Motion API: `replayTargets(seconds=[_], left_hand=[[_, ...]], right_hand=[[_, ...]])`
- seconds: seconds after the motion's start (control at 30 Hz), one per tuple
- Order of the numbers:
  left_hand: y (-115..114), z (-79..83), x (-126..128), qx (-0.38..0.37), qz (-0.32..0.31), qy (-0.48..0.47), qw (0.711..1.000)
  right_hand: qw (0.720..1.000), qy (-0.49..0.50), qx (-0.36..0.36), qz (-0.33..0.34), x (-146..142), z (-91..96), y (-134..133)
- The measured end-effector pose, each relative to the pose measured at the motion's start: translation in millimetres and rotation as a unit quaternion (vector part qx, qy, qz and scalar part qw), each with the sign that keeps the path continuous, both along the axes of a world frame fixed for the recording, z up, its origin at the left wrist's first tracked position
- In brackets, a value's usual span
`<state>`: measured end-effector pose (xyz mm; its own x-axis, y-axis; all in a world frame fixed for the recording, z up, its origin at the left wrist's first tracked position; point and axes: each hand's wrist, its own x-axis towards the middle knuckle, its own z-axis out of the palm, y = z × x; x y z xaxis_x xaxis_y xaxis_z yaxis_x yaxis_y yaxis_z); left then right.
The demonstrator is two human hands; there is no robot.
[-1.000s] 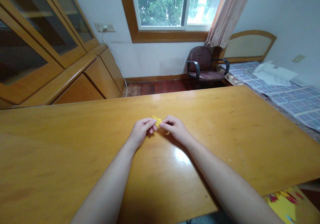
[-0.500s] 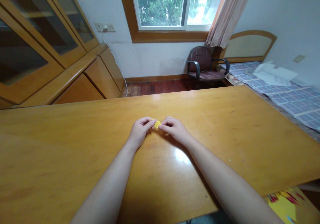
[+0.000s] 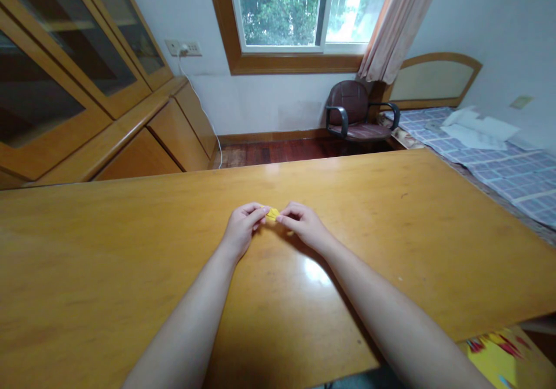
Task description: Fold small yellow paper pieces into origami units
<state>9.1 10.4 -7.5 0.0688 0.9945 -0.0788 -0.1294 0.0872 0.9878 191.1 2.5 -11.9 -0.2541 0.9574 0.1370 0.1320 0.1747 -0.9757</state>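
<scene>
A small piece of folded yellow paper (image 3: 272, 213) is held between my two hands, just above the wooden table (image 3: 143, 273). My left hand (image 3: 245, 224) pinches its left end, thumb on top and fingers curled behind. On the other side, my right hand (image 3: 302, 221) grips the right end between thumb and forefinger. The fingertips hide both ends of the paper, so only its creased middle shows.
At the lower right, below the table's edge, lie a yellow sheet (image 3: 493, 360) and some red bits. Beyond the table are a chair (image 3: 351, 111), a bed (image 3: 521, 163) with a checked cover, and a cabinet (image 3: 125, 140) on the left.
The yellow paper has tilted slightly between the fingers, and a little more of its middle shows. Both hands keep nearly the same place and hold.
</scene>
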Motion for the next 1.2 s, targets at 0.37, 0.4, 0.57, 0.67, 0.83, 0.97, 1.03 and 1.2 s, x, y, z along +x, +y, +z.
replayTargets(seconds=[0.37,0.4,0.57,0.67,0.83,0.97,1.03,1.2], left_hand=[[1.0,-0.9,-0.2,0.018,-0.035,0.012,0.999],[1.3,-1.6,0.0,0.026,-0.039,0.025,0.999],[1.4,-2.2,0.0,0.062,-0.043,0.068,0.995],[0.3,-1.7,-0.9,0.057,-0.043,0.059,0.996],[-0.8,-3.0,-2.0,0.029,-0.034,0.028,0.999],[0.1,-2.7,-2.5,0.025,-0.035,0.028,0.999],[0.4,-2.2,-2.7,0.024,-0.038,0.031,0.998],[0.2,-2.7,-3.4,0.015,-0.045,0.031,0.998]], right_hand=[[1.000,-0.011,0.018,-0.005,1.1,-3.8,0.1],[1.000,-0.017,0.022,-0.006,1.0,-3.4,0.2],[0.998,-0.040,0.041,-0.003,-0.3,-1.2,0.2],[0.998,-0.044,0.043,0.000,-0.9,0.4,-0.6],[0.998,-0.046,0.051,0.011,-0.4,2.2,-1.4],[0.998,-0.034,0.052,0.011,0.4,-0.4,0.1],[0.998,-0.027,0.051,0.009,0.6,-2.3,0.7],[0.999,-0.020,0.041,0.007,1.4,-5.3,0.5]])
